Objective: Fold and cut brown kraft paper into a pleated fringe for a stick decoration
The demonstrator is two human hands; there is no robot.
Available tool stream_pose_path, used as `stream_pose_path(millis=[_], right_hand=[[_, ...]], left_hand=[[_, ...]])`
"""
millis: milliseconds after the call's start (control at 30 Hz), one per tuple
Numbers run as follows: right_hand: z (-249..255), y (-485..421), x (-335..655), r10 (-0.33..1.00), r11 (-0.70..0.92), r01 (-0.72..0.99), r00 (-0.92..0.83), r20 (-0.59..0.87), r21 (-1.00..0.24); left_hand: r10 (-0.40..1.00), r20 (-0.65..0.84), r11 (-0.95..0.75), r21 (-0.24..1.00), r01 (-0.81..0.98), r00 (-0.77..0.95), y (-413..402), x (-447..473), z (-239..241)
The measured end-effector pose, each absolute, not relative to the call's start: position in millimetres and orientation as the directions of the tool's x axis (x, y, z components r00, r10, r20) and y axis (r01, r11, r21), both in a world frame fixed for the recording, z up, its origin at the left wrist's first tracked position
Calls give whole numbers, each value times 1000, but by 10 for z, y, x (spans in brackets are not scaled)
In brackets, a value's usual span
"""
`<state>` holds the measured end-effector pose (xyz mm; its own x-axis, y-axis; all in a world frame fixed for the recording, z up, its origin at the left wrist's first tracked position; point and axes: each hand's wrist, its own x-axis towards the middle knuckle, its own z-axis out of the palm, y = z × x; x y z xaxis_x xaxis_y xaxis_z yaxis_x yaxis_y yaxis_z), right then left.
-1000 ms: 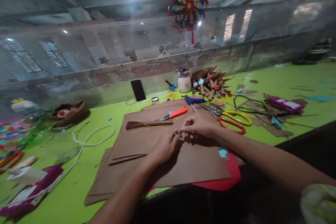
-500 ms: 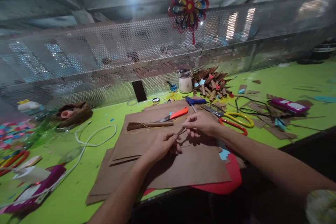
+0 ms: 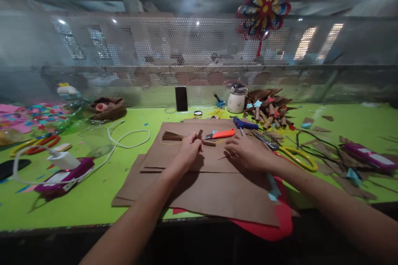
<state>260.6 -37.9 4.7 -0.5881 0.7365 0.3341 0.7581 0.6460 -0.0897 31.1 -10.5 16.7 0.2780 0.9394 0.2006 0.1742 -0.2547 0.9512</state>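
Here, over the green counter (image 3: 93,211), I watch from afar as the left hand (image 3: 188,151) pinches a short brown strip (image 3: 200,134) between thumb and fingers, its tip rising above the grip. Just to its right, apart from it, the right hand (image 3: 245,153) leans over the brown paper sheets (image 3: 230,192) with fingers bent beside a thin dark sliver (image 3: 226,157); I cannot tell whether they grip it. A fringed brown bundle (image 3: 171,136) lies behind the left hand, showing on both sides. The orange-handled knife (image 3: 222,133) rests beyond and between the hands; a blue glue gun (image 3: 245,124) lies beyond the right hand, near large scissors (image 3: 272,145).
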Motion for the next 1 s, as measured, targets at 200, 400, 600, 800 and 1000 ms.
stream_pose_path(millis=[200,400,600,800,1000], right_hand=[[-86,-320,2447,689,653,750,-648,326,110],[-46,-458,2423,708,673,722,-565,425,-161],[106,-523,2468,924,383,474,-205,324,-792],[171,-537,2497,977,154,101,-161,136,-983],[164,-568,2514,973,80,-34,-214,86,-996]], left_hand=[[921,308,-367,891,268,239,-56,376,-23],[880,381,-469,790,395,282,-129,367,-28],[757,541,-653,646,396,366,-202,331,163],[855,365,-477,833,281,368,-235,407,230],[923,107,-157,982,107,370,-322,441,285]])
